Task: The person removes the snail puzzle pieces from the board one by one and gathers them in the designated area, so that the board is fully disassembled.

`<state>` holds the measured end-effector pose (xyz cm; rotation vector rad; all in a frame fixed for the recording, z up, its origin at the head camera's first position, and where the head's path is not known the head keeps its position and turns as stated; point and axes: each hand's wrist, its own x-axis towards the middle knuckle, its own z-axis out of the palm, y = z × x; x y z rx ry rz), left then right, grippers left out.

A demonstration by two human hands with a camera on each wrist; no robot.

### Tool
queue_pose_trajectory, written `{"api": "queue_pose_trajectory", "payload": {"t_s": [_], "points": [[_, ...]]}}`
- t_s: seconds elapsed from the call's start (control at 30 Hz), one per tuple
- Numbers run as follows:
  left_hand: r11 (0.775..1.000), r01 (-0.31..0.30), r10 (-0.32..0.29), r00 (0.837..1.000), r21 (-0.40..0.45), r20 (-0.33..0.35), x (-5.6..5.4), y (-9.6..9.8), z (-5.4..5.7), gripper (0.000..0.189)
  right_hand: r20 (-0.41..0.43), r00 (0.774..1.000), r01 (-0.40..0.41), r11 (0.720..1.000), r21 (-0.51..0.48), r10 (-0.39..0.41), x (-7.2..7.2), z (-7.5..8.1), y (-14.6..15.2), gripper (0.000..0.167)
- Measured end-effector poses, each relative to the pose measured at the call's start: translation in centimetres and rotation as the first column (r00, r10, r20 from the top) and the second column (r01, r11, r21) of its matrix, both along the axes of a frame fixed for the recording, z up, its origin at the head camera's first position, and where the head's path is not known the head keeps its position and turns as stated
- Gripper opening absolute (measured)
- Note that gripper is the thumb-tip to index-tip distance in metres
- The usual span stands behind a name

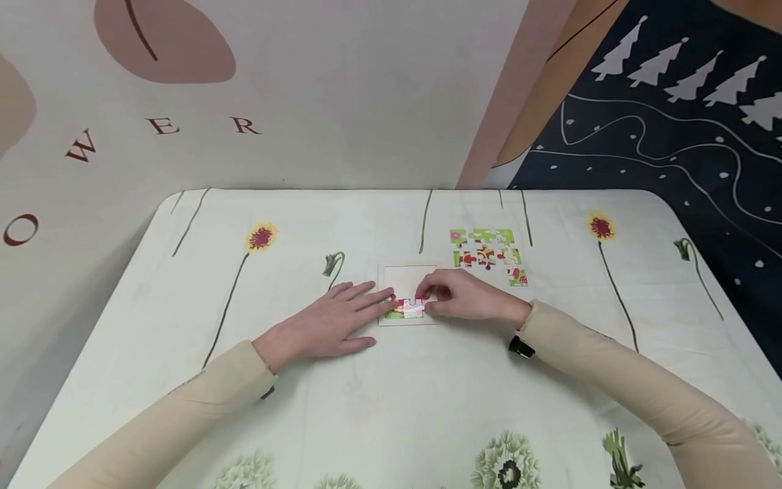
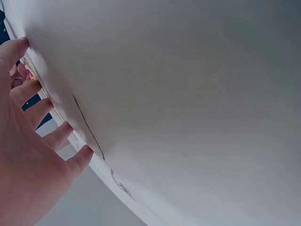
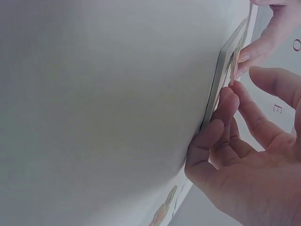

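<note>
A thin, pale puzzle board (image 1: 403, 274) lies on the table between the hands. In its lower part sit colourful jigsaw pieces (image 1: 394, 312), and one with a notch in its upper edge (image 1: 413, 310) is pinched at its right side by my right hand (image 1: 469, 293). The right fingers are bent; in the right wrist view they partly cover the board (image 3: 217, 77). My left hand (image 1: 336, 320) lies palm down, fingers spread, its fingertips resting at the board's left side and covering part of the pieces. The left wrist view shows these fingers (image 2: 59, 134) holding nothing.
Several loose jigsaw pieces (image 1: 482, 236), green and red, lie in a loose group behind the right hand. A white cloth (image 1: 342, 421) with printed flowers covers the table. Beyond its far edge hangs a patterned wall cloth (image 1: 366, 102).
</note>
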<state>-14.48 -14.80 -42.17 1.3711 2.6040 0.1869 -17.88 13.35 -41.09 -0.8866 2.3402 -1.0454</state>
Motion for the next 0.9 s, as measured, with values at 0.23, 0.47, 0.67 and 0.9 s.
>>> {"api": "queue_pose_trajectory", "payload": {"t_s": [0.23,0.47,0.67,0.9], "points": [[1.0,-0.006,0.006,1.0,0.001,0.017,0.0,0.0,-0.09,0.065,0.046,0.999,-0.007,0.999,-0.031,0.008,-0.29,-0.09,-0.11,0.013],[1.0,-0.002,0.002,1.0,0.009,0.008,-0.03,0.04,-0.13,0.065,0.079,0.997,-0.014,0.998,-0.056,0.019,-0.61,-0.29,-0.19,0.011],[1.0,0.002,-0.002,1.0,0.002,-0.003,0.04,0.04,-0.08,0.065,0.112,0.994,-0.011,0.995,-0.1,0.022,-0.74,-0.35,-0.16,0.011],[1.0,-0.002,0.002,1.0,0.005,-0.002,0.11,0.03,-0.01,0.065,0.127,0.992,0.007,0.993,-0.116,0.008,-0.8,-0.65,-0.34,0.01]]}}
